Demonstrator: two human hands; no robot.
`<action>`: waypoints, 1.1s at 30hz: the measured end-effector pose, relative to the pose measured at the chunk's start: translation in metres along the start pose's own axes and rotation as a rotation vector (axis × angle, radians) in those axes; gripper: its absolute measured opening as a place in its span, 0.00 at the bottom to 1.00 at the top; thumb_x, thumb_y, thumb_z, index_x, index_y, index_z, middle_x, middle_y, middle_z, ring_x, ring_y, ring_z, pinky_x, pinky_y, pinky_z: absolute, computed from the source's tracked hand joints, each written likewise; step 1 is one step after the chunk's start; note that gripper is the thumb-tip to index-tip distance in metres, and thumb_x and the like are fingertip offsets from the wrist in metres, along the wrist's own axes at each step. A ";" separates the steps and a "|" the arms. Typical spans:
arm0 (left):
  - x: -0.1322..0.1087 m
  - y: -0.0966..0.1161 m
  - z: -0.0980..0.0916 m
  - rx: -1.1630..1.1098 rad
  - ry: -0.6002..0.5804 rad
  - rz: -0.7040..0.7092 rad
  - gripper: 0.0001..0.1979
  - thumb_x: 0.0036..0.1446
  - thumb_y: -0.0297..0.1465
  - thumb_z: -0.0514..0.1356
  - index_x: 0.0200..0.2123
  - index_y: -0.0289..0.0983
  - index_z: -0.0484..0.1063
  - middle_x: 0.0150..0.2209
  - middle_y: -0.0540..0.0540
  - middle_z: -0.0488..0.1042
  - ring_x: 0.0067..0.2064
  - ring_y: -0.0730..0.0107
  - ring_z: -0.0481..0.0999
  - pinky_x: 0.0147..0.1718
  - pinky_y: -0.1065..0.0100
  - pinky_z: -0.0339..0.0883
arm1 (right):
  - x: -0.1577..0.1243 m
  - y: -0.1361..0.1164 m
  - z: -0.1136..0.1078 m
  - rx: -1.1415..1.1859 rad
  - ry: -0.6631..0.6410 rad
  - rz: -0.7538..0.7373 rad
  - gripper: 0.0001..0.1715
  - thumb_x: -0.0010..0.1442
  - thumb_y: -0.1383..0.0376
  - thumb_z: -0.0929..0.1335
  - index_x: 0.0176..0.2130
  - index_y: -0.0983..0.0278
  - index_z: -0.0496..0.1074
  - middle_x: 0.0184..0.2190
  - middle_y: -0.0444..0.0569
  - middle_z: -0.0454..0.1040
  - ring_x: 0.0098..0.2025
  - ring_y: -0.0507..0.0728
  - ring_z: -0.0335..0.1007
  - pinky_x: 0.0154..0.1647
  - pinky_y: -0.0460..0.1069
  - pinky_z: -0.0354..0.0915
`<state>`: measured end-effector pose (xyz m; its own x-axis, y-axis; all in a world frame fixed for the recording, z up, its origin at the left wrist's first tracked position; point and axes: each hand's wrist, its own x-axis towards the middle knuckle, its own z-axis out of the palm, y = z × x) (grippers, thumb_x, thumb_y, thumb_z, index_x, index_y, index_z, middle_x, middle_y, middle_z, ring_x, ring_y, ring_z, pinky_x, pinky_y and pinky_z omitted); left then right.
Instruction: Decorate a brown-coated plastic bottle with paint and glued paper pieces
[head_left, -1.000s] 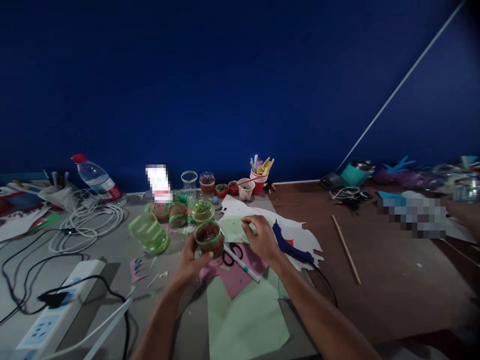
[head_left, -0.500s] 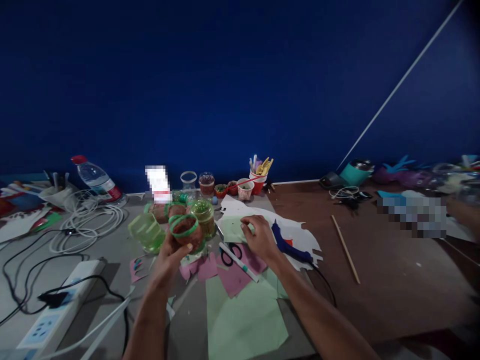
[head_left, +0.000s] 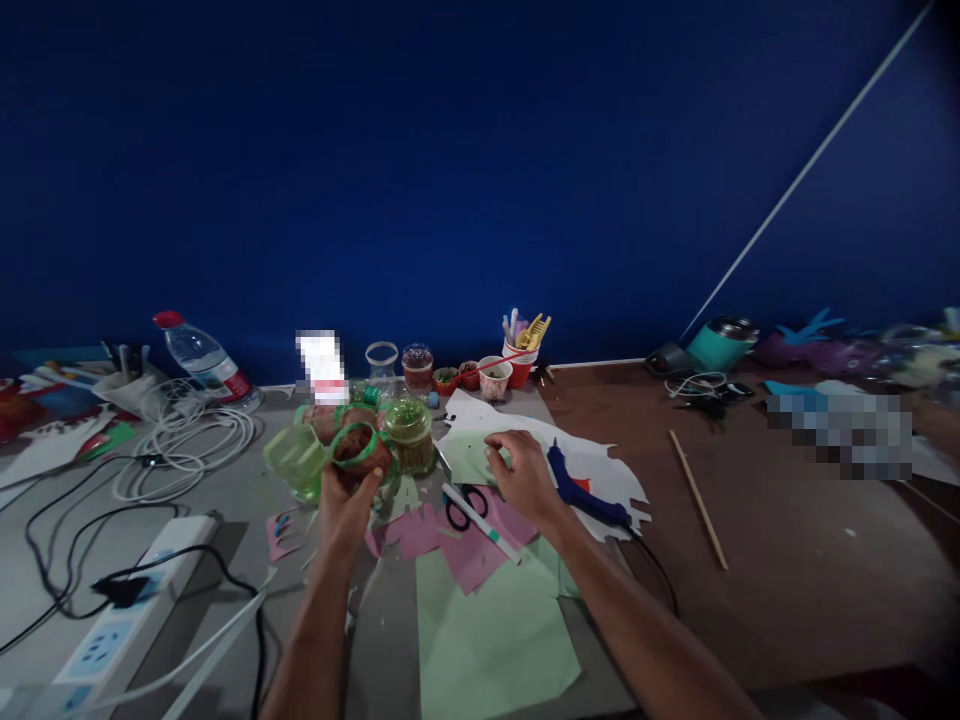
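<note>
My left hand (head_left: 349,505) is wrapped round a brown cup with a green rim (head_left: 358,450), tilted so its mouth faces me. Beside it on the left is a translucent green plastic container (head_left: 296,458); on the right stands a clear jar with green bits on top (head_left: 409,428). My right hand (head_left: 521,470) hangs over a pale green paper piece (head_left: 466,458), fingers loosely bent, a gap between thumb and forefinger, nothing visible in them. Just right of it lies a blue glue gun (head_left: 589,500) on torn white paper. A white marker (head_left: 480,522) crosses black-handled scissors (head_left: 456,512) on pink paper.
Small cups (head_left: 495,380) and a clear jar (head_left: 382,365) line the wall. A water bottle (head_left: 206,360), coiled white cable (head_left: 180,450) and power strip (head_left: 135,610) occupy the left. A wooden stick (head_left: 697,500) lies right; another person's arm (head_left: 937,420) shows at the far right.
My left hand has tipped the brown cup, so more of its inside shows, and shifted slightly up. My right hand stays in about the same place. The whole view has shifted slightly.
</note>
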<state>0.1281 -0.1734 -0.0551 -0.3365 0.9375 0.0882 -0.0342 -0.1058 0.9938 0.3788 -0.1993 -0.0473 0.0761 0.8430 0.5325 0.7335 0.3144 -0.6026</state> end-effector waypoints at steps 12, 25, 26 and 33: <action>0.001 -0.009 0.000 0.085 0.056 0.045 0.22 0.39 0.30 0.70 0.40 0.40 0.69 0.39 0.47 0.76 0.45 0.59 0.76 0.46 0.59 0.68 | -0.001 0.001 0.003 -0.009 -0.013 -0.010 0.09 0.56 0.69 0.64 0.35 0.64 0.74 0.33 0.52 0.78 0.39 0.61 0.71 0.44 0.54 0.64; 0.007 -0.016 -0.003 -0.117 0.128 0.144 0.22 0.45 0.33 0.68 0.44 0.44 0.67 0.49 0.47 0.74 0.53 0.62 0.73 0.51 0.61 0.66 | -0.001 0.002 0.005 0.004 0.008 -0.024 0.10 0.56 0.69 0.64 0.34 0.64 0.74 0.32 0.53 0.78 0.38 0.61 0.71 0.43 0.55 0.65; 0.007 -0.015 -0.002 -0.135 0.129 0.150 0.22 0.46 0.33 0.68 0.44 0.45 0.66 0.50 0.47 0.74 0.53 0.62 0.72 0.52 0.61 0.65 | -0.001 0.002 0.005 0.007 0.009 -0.020 0.10 0.56 0.69 0.64 0.34 0.64 0.75 0.32 0.53 0.78 0.38 0.61 0.71 0.43 0.55 0.65; -0.003 0.001 0.004 -0.221 0.099 0.130 0.21 0.45 0.33 0.69 0.43 0.44 0.68 0.47 0.51 0.75 0.53 0.63 0.72 0.51 0.64 0.64 | -0.002 0.002 0.007 0.019 -0.017 -0.001 0.09 0.56 0.69 0.65 0.35 0.64 0.75 0.32 0.52 0.78 0.38 0.61 0.71 0.43 0.55 0.65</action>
<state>0.1331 -0.1745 -0.0537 -0.4418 0.8754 0.1963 -0.1858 -0.3033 0.9346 0.3759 -0.1971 -0.0536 0.0634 0.8501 0.5228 0.7209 0.3233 -0.6130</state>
